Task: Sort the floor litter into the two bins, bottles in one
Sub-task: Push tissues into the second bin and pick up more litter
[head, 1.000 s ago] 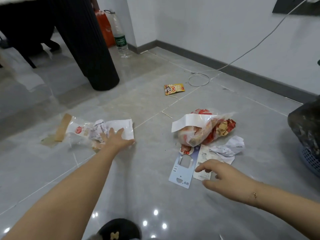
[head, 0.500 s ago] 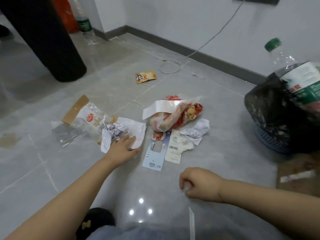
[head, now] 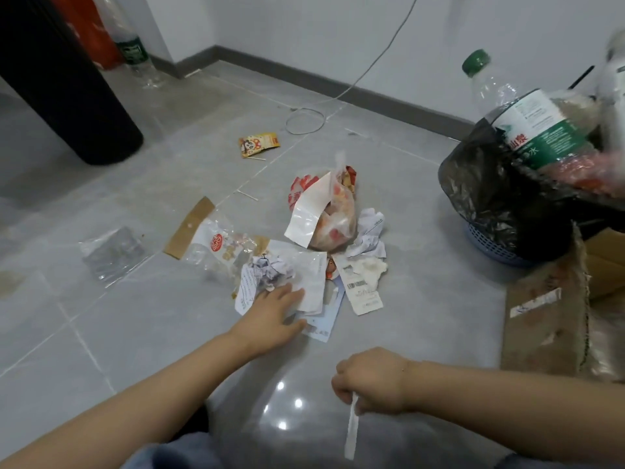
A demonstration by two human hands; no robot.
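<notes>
A heap of litter lies mid-floor: a white wrapper with crumpled paper [head: 287, 275], a clear snack bag with a brown header [head: 209, 242], a red-and-white plastic bag [head: 324, 211], a receipt [head: 363, 292] and a blue card [head: 321, 319]. My left hand [head: 274, 316] rests flat on the white wrapper, fingers spread. My right hand [head: 372, 380] is closed on a thin white paper strip [head: 351, 431] near my knees. A blue basket lined with a black bag [head: 490, 204] at the right holds a big green-capped bottle [head: 527, 116]. Another bottle [head: 132, 45] stands far left by the wall.
A torn cardboard box [head: 554, 313] sits at the right beside the basket. A black pillar [head: 64, 82] rises at the far left, an orange bag behind it. A yellow snack packet [head: 258, 143], a clear flat bag [head: 111, 252] and a white cable loop [head: 304, 120] lie on the tiles.
My left hand has dragged the white wrapper and the clear snack bag rightwards into the heap. My right hand pulled back, closed and now holds a white paper strip. The view swung right.
</notes>
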